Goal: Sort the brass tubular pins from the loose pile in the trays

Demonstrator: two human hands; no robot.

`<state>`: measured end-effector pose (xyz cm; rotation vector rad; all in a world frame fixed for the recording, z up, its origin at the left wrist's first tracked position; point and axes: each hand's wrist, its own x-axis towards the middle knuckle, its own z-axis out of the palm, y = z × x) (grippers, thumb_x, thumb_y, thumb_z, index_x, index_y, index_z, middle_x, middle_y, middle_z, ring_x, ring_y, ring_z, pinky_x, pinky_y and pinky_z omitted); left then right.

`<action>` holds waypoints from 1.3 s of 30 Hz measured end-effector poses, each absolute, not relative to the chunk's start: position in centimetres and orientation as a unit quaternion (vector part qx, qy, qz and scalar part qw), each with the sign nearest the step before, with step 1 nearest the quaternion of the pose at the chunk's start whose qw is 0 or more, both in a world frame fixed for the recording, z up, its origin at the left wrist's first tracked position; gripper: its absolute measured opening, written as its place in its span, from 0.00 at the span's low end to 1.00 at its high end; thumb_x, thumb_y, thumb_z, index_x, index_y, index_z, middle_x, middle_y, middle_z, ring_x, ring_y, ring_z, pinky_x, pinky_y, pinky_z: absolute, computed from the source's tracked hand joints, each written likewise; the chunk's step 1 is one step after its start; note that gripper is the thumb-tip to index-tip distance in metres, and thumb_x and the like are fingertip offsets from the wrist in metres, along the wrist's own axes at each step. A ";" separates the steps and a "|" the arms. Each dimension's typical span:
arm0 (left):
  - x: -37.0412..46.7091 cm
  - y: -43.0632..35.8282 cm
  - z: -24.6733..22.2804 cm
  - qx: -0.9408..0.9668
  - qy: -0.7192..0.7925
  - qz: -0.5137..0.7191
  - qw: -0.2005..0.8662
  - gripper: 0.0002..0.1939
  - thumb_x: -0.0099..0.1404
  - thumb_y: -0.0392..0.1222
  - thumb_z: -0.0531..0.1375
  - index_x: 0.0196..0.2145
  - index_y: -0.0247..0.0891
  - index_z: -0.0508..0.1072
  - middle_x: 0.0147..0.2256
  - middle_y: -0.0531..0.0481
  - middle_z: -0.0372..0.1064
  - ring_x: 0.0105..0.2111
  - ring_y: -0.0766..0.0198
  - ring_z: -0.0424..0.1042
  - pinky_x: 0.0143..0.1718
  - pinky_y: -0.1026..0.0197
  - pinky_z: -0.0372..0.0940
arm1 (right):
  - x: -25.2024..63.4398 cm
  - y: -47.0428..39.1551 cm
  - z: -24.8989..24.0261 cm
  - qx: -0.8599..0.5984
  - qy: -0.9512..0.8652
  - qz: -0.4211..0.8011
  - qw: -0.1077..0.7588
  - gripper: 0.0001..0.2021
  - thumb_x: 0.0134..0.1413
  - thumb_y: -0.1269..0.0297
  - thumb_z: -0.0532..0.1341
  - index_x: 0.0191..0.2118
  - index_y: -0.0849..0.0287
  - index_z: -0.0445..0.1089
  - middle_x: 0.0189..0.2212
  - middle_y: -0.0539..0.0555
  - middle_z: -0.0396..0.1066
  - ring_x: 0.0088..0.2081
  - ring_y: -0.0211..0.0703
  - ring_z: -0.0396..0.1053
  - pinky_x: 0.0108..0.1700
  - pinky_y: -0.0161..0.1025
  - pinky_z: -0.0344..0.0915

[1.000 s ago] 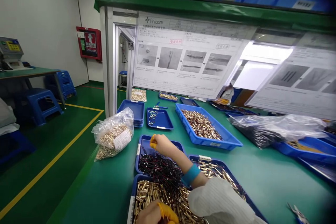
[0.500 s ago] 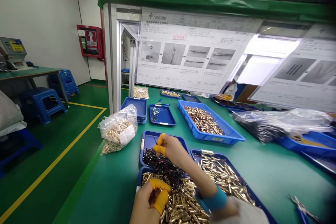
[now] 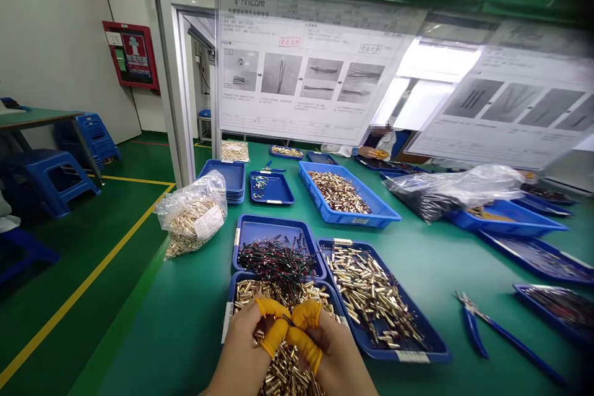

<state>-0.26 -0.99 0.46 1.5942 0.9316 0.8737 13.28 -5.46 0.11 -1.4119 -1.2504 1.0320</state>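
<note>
My left hand (image 3: 253,334) and my right hand (image 3: 320,337) meet fingertip to fingertip over the near tray of brass sleeves (image 3: 288,371). Both wear yellow finger covers and are closed in a pinch. A short dark wire (image 3: 288,322) shows between the fingertips, on the right hand's side. What the left fingers pinch is hidden. Just beyond the hands, a heap of thin black and red wires (image 3: 278,258) lies in a blue tray (image 3: 273,224) and spills over its near edge onto the sleeves.
To the right are a tray of brass pieces (image 3: 371,291) and blue-handled pliers (image 3: 473,309). Farther back stand a large blue bin (image 3: 371,220), a small tray (image 3: 278,192) and a plastic bag of brass parts (image 3: 192,223). A co-worker's hand (image 3: 369,152) shows beyond the hanging sheets.
My right hand has come back from the wire heap to my left hand, with a dark wire now between the fingertips. The view has shifted, bringing more of the table's right side in.
</note>
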 end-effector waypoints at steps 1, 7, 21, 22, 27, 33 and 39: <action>-0.2 -1.0 0.5 0.678 0.387 0.358 0.512 0.06 0.56 0.36 0.55 0.29 0.38 0.72 0.29 0.48 0.65 0.29 0.60 0.63 0.32 0.61 0.60 | 13.3 -5.5 0.2 -0.573 -0.510 0.430 0.477 0.04 0.48 0.69 0.59 0.26 0.58 0.62 0.19 0.46 0.61 0.19 0.35 0.62 0.21 0.31 0.62; 0.1 -1.2 0.1 0.680 0.379 0.340 0.527 0.05 0.53 0.33 0.55 0.26 0.37 0.71 0.27 0.49 0.65 0.27 0.61 0.63 0.29 0.63 0.59 | 13.2 -6.3 0.8 -0.542 -0.478 0.514 0.463 0.09 0.50 0.62 0.60 0.27 0.59 0.61 0.13 0.44 0.63 0.15 0.33 0.65 0.18 0.28 0.62; 0.1 -1.4 -0.5 0.671 0.375 0.344 0.539 0.05 0.55 0.34 0.56 0.28 0.37 0.71 0.27 0.50 0.66 0.29 0.61 0.65 0.31 0.62 0.62 | 13.7 -6.0 1.6 -0.522 -0.427 0.547 0.496 0.20 0.37 0.48 0.67 0.23 0.62 0.66 0.18 0.46 0.66 0.17 0.29 0.66 0.20 0.26 0.62; 0.1 -1.4 -0.4 0.660 0.377 0.348 0.549 0.04 0.54 0.34 0.56 0.27 0.37 0.71 0.27 0.50 0.66 0.28 0.61 0.66 0.30 0.62 0.62 | 13.8 -6.1 1.5 -0.515 -0.425 0.548 0.504 0.20 0.38 0.47 0.66 0.24 0.61 0.65 0.19 0.47 0.68 0.17 0.30 0.67 0.20 0.27 0.63; 0.2 -1.3 0.1 0.606 0.380 0.384 0.584 0.04 0.53 0.36 0.58 0.28 0.37 0.72 0.27 0.50 0.68 0.28 0.62 0.67 0.30 0.63 0.63 | 13.7 -6.3 0.9 -0.487 -0.400 0.560 0.538 0.19 0.41 0.47 0.64 0.28 0.59 0.65 0.15 0.47 0.71 0.18 0.36 0.71 0.21 0.30 0.67; 0.2 -0.9 0.5 0.548 0.403 0.389 0.621 0.06 0.51 0.42 0.61 0.24 0.37 0.72 0.19 0.54 0.65 0.19 0.67 0.62 0.21 0.66 0.59 | 13.7 -6.0 0.7 -0.554 -0.357 0.563 0.498 0.24 0.23 0.44 0.69 0.20 0.61 0.67 0.14 0.46 0.64 0.12 0.32 0.64 0.16 0.30 0.63; 0.1 -0.7 0.9 0.555 0.401 0.415 0.599 0.08 0.53 0.44 0.61 0.26 0.38 0.74 0.23 0.52 0.68 0.23 0.64 0.65 0.25 0.64 0.61 | 14.5 -6.3 0.1 -0.586 -0.481 0.388 0.524 0.17 0.44 0.53 0.63 0.20 0.58 0.60 0.18 0.44 0.54 0.18 0.32 0.52 0.17 0.29 0.53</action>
